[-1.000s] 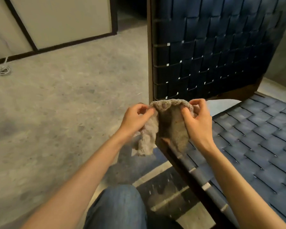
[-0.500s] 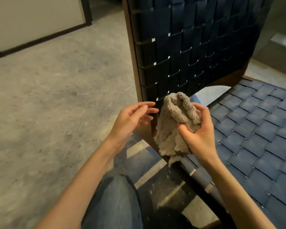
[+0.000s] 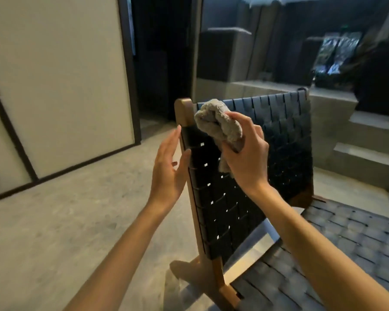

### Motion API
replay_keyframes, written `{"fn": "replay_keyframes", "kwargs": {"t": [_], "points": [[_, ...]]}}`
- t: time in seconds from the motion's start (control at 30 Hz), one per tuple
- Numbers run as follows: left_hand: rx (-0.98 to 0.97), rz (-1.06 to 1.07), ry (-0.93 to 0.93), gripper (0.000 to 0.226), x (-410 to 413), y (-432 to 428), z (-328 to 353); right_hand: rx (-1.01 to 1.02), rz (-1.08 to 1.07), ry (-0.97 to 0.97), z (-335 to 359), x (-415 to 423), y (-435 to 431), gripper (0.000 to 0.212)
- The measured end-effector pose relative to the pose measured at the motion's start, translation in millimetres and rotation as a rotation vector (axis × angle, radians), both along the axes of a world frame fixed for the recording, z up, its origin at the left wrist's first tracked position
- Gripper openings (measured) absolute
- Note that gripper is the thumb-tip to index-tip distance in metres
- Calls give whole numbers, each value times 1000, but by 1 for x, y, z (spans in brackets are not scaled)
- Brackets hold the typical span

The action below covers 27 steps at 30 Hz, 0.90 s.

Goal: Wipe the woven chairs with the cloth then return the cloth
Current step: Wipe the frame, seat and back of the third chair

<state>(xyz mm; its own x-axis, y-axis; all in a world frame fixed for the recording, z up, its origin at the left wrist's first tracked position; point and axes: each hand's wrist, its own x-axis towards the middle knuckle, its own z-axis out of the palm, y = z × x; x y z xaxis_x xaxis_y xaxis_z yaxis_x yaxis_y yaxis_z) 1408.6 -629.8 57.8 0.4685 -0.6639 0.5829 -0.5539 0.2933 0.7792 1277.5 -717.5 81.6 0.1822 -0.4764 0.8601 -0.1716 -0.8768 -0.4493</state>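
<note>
Head view: the right hand (image 3: 245, 158) grips a bunched grey cloth (image 3: 218, 124), fingers and thumb curled round it, and holds it up against the upper left part of the chair back (image 3: 279, 153). A tail of the cloth hangs below the palm. The back is woven of dark straps, with small light gaps showing through the weave, and is set in a wooden frame (image 3: 184, 113) whose rounded top corner stands just left of the cloth. The left hand (image 3: 169, 167) is open, fingers straight and together, palm turned toward the frame's left edge; whether it touches the wood cannot be told. The woven seat (image 3: 337, 254) spreads near and right, under the right forearm. The frame's foot rests on the grey floor (image 3: 54, 221). A pale wall panel (image 3: 61, 75) with dark trim stands far left, a dark doorway beside it. Concrete steps (image 3: 366, 151) rise at the far right behind the chair.
</note>
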Motion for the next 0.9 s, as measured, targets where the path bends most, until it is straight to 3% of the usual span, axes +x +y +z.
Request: {"fn": "replay_keyframes", "kwargs": {"t": [0.13, 0.27, 0.37, 0.5, 0.67, 0.83, 0.9], "points": [[-61, -83, -32, 56, 8, -10, 17, -23, 54, 95, 25, 37, -15, 58], [40, -152, 90, 58, 11, -11, 11, -60, 166, 311, 19, 57, -25, 60], [33, -190, 79, 56, 14, -15, -7, -60, 157, 315, 8, 57, -30, 58], [32, -241, 210, 57, 14, -19, -32, -98, 145, 326, -22, 48, -35, 45], [148, -162, 72, 70, 12, -25, -69, -124, 154, 346, -49, 33, -33, 41], [184, -212, 196, 62, 3, -17, -95, -165, 145, 423, -119, -3, -29, 39], [214, -221, 241, 70, -2, -12, -102, -180, 149, 470, -153, -21, -27, 36]]}}
